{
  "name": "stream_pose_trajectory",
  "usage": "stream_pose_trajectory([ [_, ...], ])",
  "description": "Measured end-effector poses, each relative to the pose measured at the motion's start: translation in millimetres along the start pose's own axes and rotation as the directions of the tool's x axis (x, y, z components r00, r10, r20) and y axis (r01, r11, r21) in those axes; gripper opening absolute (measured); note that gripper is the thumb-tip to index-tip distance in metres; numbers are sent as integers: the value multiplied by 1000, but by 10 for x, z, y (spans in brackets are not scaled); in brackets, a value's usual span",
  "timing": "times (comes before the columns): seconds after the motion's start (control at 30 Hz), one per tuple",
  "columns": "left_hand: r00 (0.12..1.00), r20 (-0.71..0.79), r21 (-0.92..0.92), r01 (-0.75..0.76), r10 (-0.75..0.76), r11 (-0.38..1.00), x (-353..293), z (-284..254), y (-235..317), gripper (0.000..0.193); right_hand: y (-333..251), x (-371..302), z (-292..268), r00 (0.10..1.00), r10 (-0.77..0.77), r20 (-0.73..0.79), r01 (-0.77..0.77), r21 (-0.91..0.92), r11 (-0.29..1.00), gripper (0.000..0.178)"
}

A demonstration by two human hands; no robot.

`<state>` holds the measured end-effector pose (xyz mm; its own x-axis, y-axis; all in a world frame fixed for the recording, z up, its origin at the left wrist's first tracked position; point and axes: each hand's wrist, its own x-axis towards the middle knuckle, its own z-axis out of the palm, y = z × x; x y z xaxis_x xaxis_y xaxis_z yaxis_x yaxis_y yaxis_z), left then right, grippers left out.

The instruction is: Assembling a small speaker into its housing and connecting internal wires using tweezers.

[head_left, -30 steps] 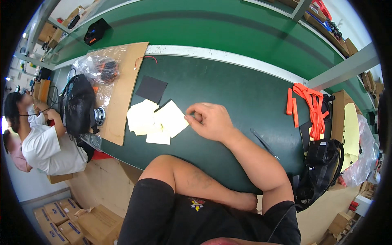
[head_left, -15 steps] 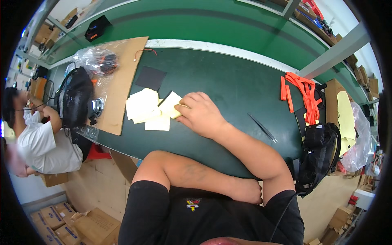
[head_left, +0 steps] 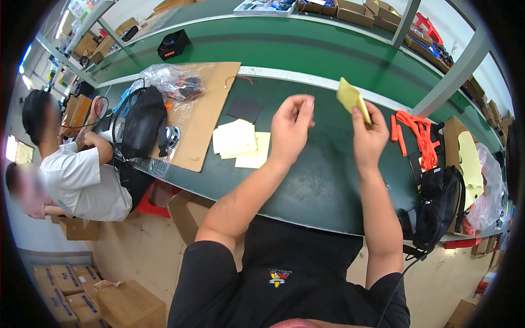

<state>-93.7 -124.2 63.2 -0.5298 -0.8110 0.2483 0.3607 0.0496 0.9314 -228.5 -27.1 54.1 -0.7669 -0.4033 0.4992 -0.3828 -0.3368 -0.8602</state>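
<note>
My right hand (head_left: 369, 131) is raised over the table and grips a small yellow stack of sheets (head_left: 353, 100), thumb on its near side, the stack tilted upward. To its left, my left hand (head_left: 292, 128) hovers with curled fingers and the thumb pressed near them; anything in that pinch is too small or hidden. Loose pale-yellow sheets (head_left: 235, 138) lie overlapping just left of my left hand. Behind them rests a dark square sheet (head_left: 244, 109).
A cardboard sheet (head_left: 213, 98) at left bears a black mesh bag (head_left: 143, 123) and clear plastic wrap (head_left: 174, 82). Orange straps (head_left: 422, 136) and another black bag (head_left: 437, 205) lie at right. A co-worker in a white shirt (head_left: 82, 183) sits at left.
My right hand has lifted the yellow stack from beside the loose sheets and carried it right. My left hand has come up from near my body to above the table. The view has shifted.
</note>
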Motion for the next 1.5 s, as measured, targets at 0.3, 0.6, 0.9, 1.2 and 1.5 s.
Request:
stream_pose_trajectory([
  [0.3,873,362,-202,418,-329,886,316,136,-394,32,-53,-299,-230,872,-312,377,462,-429,776,31],
  [0.6,959,235,-176,199,-156,964,213,32,-626,21,118,-264,-387,925,-68,374,185,-286,940,56],
  [0.9,921,359,202,-235,151,951,-71,163,-560,20,499,-390,-480,899,283,334,-253,-132,958,16],
  [1.2,912,352,492,-372,212,787,58,73,-591,9,591,-325,-473,898,309,312,-332,23,943,17],
  [1.5,931,305,438,-326,202,838,87,70,-703,9,429,-228,-481,889,315,333,-250,-225,942,12],
])
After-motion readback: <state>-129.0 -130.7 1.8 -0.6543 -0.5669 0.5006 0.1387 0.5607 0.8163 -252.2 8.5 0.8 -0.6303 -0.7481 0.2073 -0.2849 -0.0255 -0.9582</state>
